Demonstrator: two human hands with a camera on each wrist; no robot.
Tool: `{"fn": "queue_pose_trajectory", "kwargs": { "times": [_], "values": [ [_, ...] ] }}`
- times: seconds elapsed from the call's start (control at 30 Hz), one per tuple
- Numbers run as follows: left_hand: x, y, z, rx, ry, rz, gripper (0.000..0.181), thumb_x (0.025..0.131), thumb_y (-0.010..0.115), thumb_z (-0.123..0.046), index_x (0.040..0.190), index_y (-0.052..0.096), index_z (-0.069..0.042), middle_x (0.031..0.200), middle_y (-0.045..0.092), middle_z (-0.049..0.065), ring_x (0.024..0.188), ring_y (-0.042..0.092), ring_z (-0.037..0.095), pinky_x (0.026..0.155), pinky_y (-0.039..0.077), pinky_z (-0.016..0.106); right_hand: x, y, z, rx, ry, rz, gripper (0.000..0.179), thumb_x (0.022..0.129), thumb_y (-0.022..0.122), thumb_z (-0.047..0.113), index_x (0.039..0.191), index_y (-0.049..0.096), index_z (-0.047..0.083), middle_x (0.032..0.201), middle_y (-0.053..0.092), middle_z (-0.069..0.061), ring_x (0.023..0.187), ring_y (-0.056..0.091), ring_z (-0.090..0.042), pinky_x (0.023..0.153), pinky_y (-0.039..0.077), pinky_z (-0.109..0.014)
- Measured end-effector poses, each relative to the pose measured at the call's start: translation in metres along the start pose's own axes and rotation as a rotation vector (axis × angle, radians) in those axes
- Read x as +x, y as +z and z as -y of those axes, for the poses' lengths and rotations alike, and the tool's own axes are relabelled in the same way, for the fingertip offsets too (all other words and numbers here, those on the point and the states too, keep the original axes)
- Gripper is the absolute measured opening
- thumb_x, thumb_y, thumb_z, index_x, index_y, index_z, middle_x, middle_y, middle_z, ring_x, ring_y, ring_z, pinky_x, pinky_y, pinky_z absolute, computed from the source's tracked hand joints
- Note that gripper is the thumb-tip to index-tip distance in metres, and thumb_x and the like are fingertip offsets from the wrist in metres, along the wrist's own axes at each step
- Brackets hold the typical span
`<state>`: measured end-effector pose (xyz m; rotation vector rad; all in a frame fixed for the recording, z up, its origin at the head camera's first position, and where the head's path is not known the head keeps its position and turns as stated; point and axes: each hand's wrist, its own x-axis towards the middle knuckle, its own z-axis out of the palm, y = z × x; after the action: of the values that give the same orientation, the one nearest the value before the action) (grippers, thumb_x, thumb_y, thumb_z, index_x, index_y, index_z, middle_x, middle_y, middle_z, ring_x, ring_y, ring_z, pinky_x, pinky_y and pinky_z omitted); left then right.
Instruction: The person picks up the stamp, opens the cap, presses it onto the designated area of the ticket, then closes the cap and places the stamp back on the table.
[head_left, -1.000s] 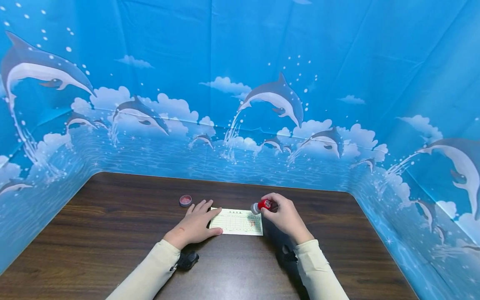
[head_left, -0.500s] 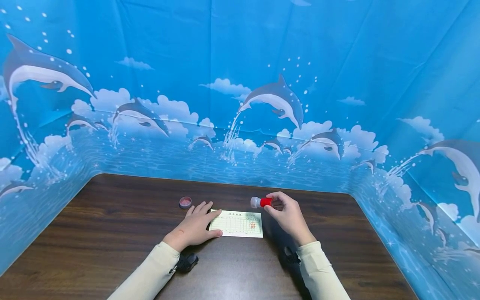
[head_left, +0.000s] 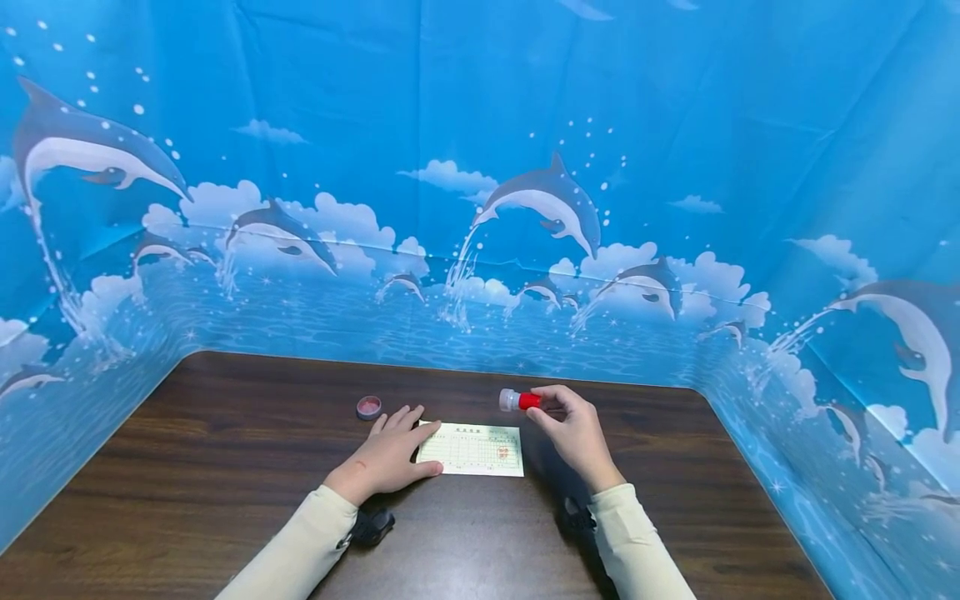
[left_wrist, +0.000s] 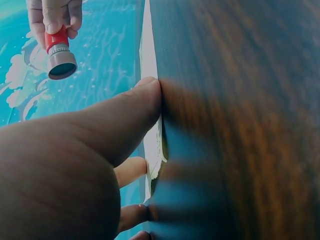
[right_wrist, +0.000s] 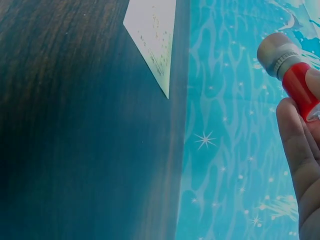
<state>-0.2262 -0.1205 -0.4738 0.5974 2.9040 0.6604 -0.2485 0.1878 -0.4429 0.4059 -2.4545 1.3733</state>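
Note:
A pale green printed form (head_left: pixel 468 450) lies on the table, with a red seal mark near its right end. My left hand (head_left: pixel 386 462), fingers spread, rests on the form's left end; in the left wrist view the thumb (left_wrist: pixel 147 95) presses along its edge. Up above the form's right end, my right hand (head_left: pixel 577 429) pinches a self-inking stamp (head_left: pixel 519 401) between thumb and fingers. It has a red body and a whitish, see-through collar, and is held sideways with the collar pointing left. The right wrist view shows the stamp (right_wrist: pixel 295 75) raised clear of the tabletop.
Beyond the left fingertips sits a small round dark container (head_left: pixel 369 407) with a reddish inside. The dark wood-grain table (head_left: pixel 247 450) is bordered at the back and sides by a blue dolphin-print curtain (head_left: pixel 360 317).
The right hand has lifted the stamp up and away from the form and turned it level, uncovering more of the red mark. The left hand has stayed on the form.

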Motion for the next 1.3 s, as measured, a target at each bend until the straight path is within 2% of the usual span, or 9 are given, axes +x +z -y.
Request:
{"fn": "queue_pose_trajectory", "kwargs": {
  "times": [0.23,0.3,0.37,0.5,0.6,0.73,0.97,1.13,1.3],
  "values": [
    [0.003,-0.001,0.005,0.007,0.01,0.006,0.074,0.096,0.069,-0.052,0.156,0.048,-0.014,0.164,0.032,0.023,0.154,0.024,0.045,0.121,0.015,0.069,0.001,0.002,-0.001,0.016,0.007,0.003,0.035,0.087,0.084,0.007,0.12,0.075,0.011,0.112,0.075,-0.006,0.094,0.071,-0.021,0.087,0.061,-0.038],
    [0.004,-0.003,0.006,0.008,0.014,-0.009,0.074,0.097,0.069,-0.052,0.156,0.048,-0.014,0.164,0.034,0.022,0.152,0.028,0.044,0.12,0.021,0.067,0.001,0.001,-0.001,0.016,0.01,0.002,0.035,0.087,0.084,0.007,0.12,0.075,0.012,0.112,0.075,-0.006,0.095,0.071,-0.021,0.088,0.061,-0.038],
    [0.006,-0.007,0.007,0.014,0.024,-0.045,0.072,0.097,0.07,-0.049,0.155,0.049,-0.013,0.16,0.04,0.02,0.149,0.035,0.042,0.118,0.03,0.063,0.002,0.002,-0.002,0.019,0.011,0.0,0.034,0.087,0.084,0.007,0.12,0.075,0.012,0.112,0.075,-0.006,0.095,0.071,-0.021,0.088,0.061,-0.039],
    [0.01,-0.018,0.013,0.041,0.036,-0.182,0.064,0.097,0.074,-0.041,0.15,0.055,-0.012,0.148,0.055,0.014,0.139,0.049,0.037,0.109,0.045,0.057,0.003,0.003,-0.003,0.02,0.014,0.001,0.035,0.087,0.083,0.007,0.12,0.075,0.009,0.112,0.075,-0.006,0.095,0.071,-0.022,0.087,0.062,-0.038],
    [0.011,-0.025,0.024,0.052,0.004,-0.275,0.06,0.096,0.075,-0.034,0.148,0.057,-0.01,0.141,0.059,0.014,0.136,0.049,0.039,0.109,0.043,0.059,0.004,0.004,-0.004,0.02,0.02,0.006,0.035,0.088,0.083,0.007,0.122,0.074,0.006,0.112,0.075,-0.007,0.095,0.071,-0.022,0.088,0.061,-0.037],
    [0.01,-0.033,0.042,0.045,-0.082,-0.328,0.063,0.095,0.076,-0.03,0.148,0.054,-0.005,0.141,0.055,0.023,0.135,0.045,0.047,0.109,0.039,0.065,0.007,0.004,-0.004,0.019,0.028,0.008,0.035,0.088,0.083,0.007,0.122,0.073,0.005,0.111,0.075,-0.007,0.094,0.071,-0.022,0.088,0.061,-0.037],
    [0.008,-0.038,0.067,0.022,-0.203,-0.286,0.07,0.094,0.078,-0.027,0.151,0.048,0.002,0.14,0.051,0.032,0.126,0.048,0.053,0.101,0.043,0.067,0.007,0.003,-0.006,0.01,0.041,0.009,0.034,0.088,0.082,0.007,0.121,0.074,0.008,0.109,0.074,-0.006,0.094,0.071,-0.021,0.088,0.061,-0.037],
    [0.007,-0.039,0.074,0.031,-0.22,-0.26,0.068,0.094,0.078,-0.024,0.149,0.049,0.004,0.134,0.056,0.032,0.12,0.052,0.052,0.096,0.046,0.065,0.006,0.002,-0.007,0.006,0.049,0.01,0.033,0.088,0.083,0.008,0.12,0.075,0.012,0.11,0.075,-0.005,0.095,0.07,-0.021,0.087,0.062,-0.037],
    [0.006,-0.038,0.074,0.051,-0.239,-0.244,0.066,0.095,0.077,-0.025,0.147,0.051,0.006,0.135,0.056,0.03,0.122,0.052,0.051,0.098,0.047,0.064,0.007,0.003,-0.009,0.009,0.042,0.014,0.034,0.088,0.083,0.008,0.121,0.074,0.01,0.108,0.075,-0.005,0.094,0.07,-0.021,0.087,0.061,-0.038]
  ]
}}
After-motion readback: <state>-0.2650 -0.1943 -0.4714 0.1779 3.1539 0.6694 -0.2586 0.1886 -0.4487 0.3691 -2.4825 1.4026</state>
